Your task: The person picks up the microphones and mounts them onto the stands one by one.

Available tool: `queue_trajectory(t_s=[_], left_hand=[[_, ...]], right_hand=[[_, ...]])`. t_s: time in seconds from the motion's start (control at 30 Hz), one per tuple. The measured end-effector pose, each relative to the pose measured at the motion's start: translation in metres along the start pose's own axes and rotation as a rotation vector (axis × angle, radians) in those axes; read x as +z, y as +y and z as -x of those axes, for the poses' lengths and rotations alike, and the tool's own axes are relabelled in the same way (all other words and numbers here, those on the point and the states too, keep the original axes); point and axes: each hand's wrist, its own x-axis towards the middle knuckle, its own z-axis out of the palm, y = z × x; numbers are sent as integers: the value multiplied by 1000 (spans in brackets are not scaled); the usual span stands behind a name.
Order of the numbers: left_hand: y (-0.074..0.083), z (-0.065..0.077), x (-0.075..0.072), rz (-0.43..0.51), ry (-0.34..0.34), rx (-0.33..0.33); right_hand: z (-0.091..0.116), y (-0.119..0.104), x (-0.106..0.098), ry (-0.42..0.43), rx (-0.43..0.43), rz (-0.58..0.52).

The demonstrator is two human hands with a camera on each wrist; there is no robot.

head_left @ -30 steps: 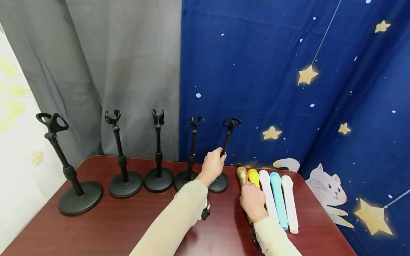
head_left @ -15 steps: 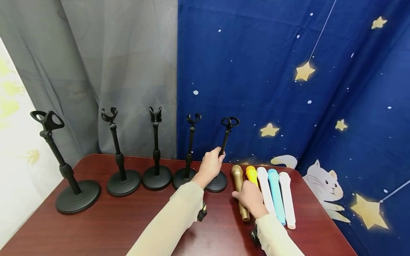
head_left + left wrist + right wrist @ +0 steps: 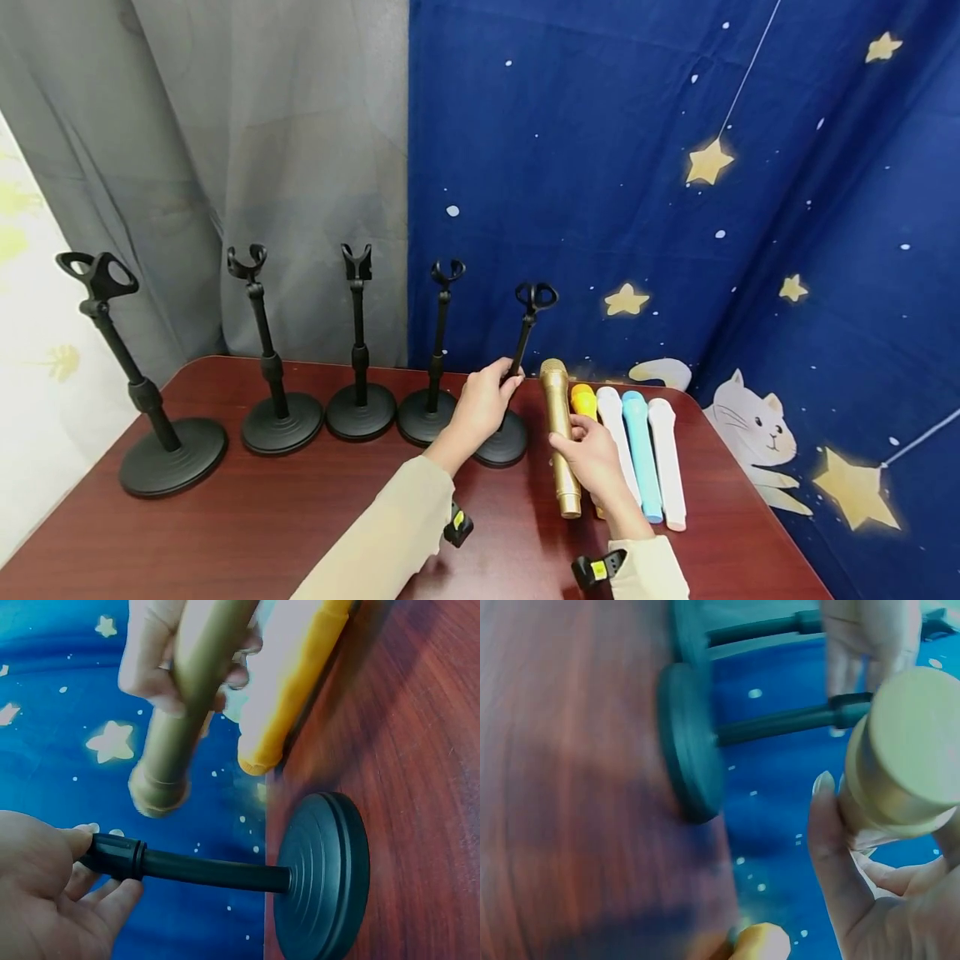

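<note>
My right hand grips a gold microphone by its body, head end pointing away from me and lifted off the table. In the left wrist view the gold microphone hangs near the stand, its head end lower. My left hand pinches the pole of the rightmost black microphone stand at its collar, thumb on one side and fingers on the other. That stand's ring-shaped clip holds nothing. Beside the right hand lies a yellow microphone, partly hidden by that hand.
Right of the yellow microphone lie a white microphone, a light blue microphone and another white microphone. Several more black stands, such as the leftmost stand, line the left and back of the brown table. Curtains hang behind.
The right hand has taken hold of the gold microphone and raised it from the table. The left hand stays on the rightmost stand, which has tilted slightly.
</note>
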Motion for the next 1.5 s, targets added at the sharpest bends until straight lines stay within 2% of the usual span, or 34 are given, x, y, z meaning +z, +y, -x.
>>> queue_trajectory(t_s=[0.1, 0.2, 0.43, 0.57, 0.67, 0.83, 0.93, 1.07, 1.2, 1.33, 1.5], left_hand=[[-1, 4, 0, 13, -17, -3], [-2, 10, -2, 24, -36, -5], [-5, 26, -15, 36, -31, 32], [-6, 34, -21, 29, -22, 21], [-5, 40, -22, 19, -14, 8], [-2, 46, -20, -13, 12, 31], [-1, 50, -19, -18, 11, 19], [1, 58, -21, 8, 6, -43], [4, 59, -21, 5, 9, -59], [5, 58, -21, -3, 1, -43], [5, 57, -28, -2, -23, -19]], right_hand=[[3, -6, -4, -44, 23, -181], [7, -13, -7, -91, 40, -307], [22, -38, -13, -147, -2, -395], [25, -51, -17, -183, -56, -457], [28, -58, -21, -219, -102, -485], [30, -66, -31, -285, -190, -525], [31, -69, -35, -364, -254, -593], [31, -72, -39, -541, -358, -743], [26, -76, -46, -685, -402, -869], [23, -79, -51, -708, -401, -945], [21, -82, -46, -705, -403, -995]])
